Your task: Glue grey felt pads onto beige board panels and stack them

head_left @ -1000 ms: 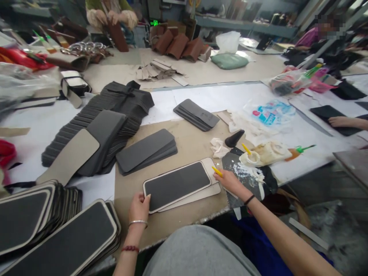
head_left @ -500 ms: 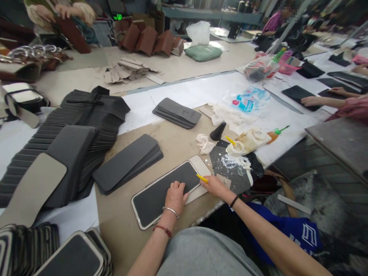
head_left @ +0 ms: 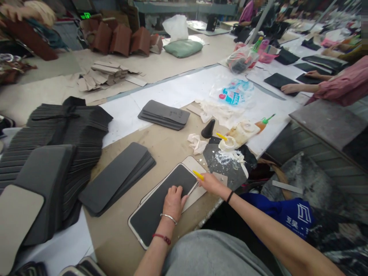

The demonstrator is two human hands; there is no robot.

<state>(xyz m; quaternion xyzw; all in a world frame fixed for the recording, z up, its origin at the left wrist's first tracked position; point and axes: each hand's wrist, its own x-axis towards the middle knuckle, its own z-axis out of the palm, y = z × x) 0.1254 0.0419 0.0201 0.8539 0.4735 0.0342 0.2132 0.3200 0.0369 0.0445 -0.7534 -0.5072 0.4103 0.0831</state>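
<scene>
My left hand [head_left: 173,202] lies on a long dark grey panel [head_left: 158,203] with rounded corners and a thin pale rim, its fingers pressing the surface and the thumb apart. Under that panel, a pale rounded piece [head_left: 193,164] sticks out at the far end and along the sides. In my right hand [head_left: 212,184] is a yellow pointed stick [head_left: 198,175], its tip by the panel's far right corner. Further right, a second yellow stick [head_left: 221,136] stands in a pot of white paste [head_left: 229,143], beside a paste-smeared dark board [head_left: 224,163].
Grey panels lie stacked at my left [head_left: 117,178] and behind [head_left: 164,114]. A large bundle of dark strips [head_left: 57,126] fills the left side. Near the pot are a black cone [head_left: 208,129] and crumpled tissue [head_left: 197,143]. A co-worker's hand [head_left: 290,88] works at right.
My view has turned right, so the table has shifted left in the picture. The panel under my left hand has turned slightly, its near end closer to me. The yellow stick stays in my right hand.
</scene>
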